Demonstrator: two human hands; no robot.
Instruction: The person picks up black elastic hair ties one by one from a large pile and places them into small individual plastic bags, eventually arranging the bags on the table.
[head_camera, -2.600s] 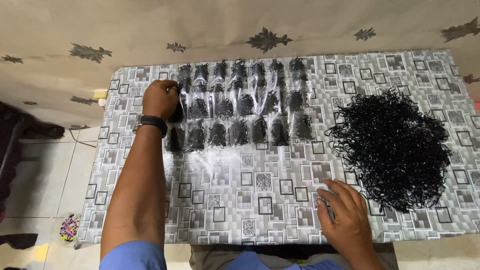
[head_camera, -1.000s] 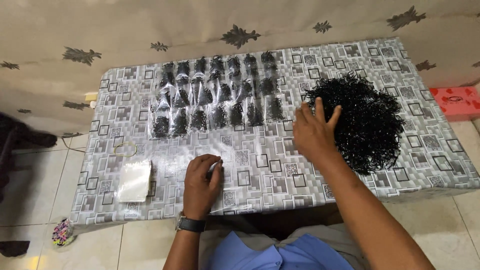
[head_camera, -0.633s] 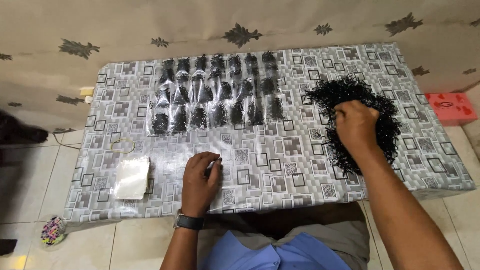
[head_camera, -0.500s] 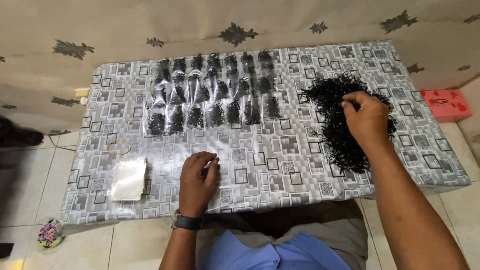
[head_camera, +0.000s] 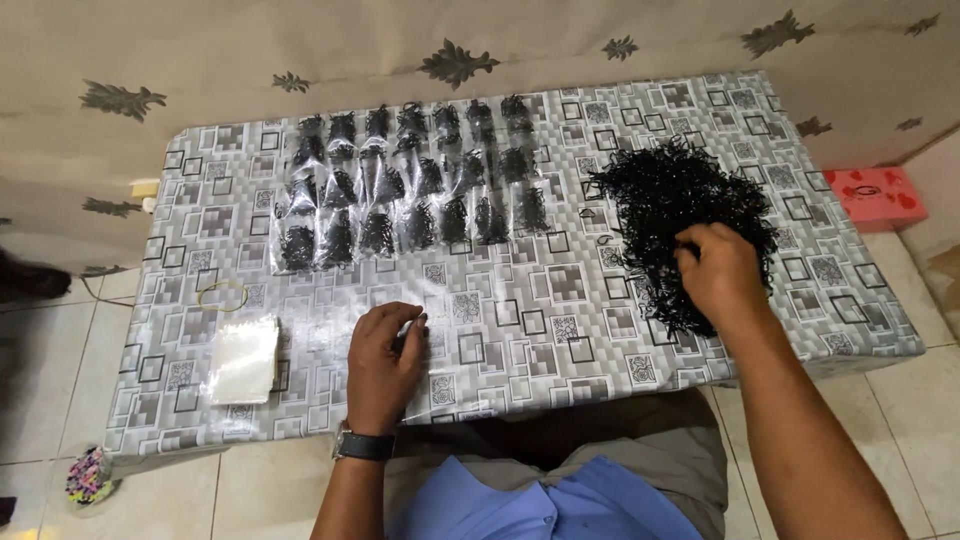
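We find the loose heap of small black plastic pieces (head_camera: 672, 215) lying on the right part of the table, and the right hand (head_camera: 722, 274) rests on the heap's near edge with its fingers curled down into the pieces; whether anything is pinched between them we cannot tell. The left hand (head_camera: 384, 362) sits well apart from the right one, near the front edge at the middle of the table, knuckles up, fingers drawn together on what looks like a small clear plastic bag (head_camera: 425, 345) flat on the cloth; we cannot make out the grip itself. A dark wristwatch (head_camera: 362, 445) is on the left wrist. Beyond the left hand, toward the wall, lie rows of small clear bags filled with black pieces (head_camera: 410, 185), set side by side in a neat block, just beside the heap on its left. At the front left of the table we note a stack of empty clear bags (head_camera: 244, 359), and just behind it a thin yellow rubber band (head_camera: 223, 295). All of this lies on the table covered with a grey cloth printed with squares (head_camera: 560, 330). Off the table's right end a red box (head_camera: 880, 196) stands on the tiled floor, against the beige wall covering with dark leaf motifs (head_camera: 460, 62)
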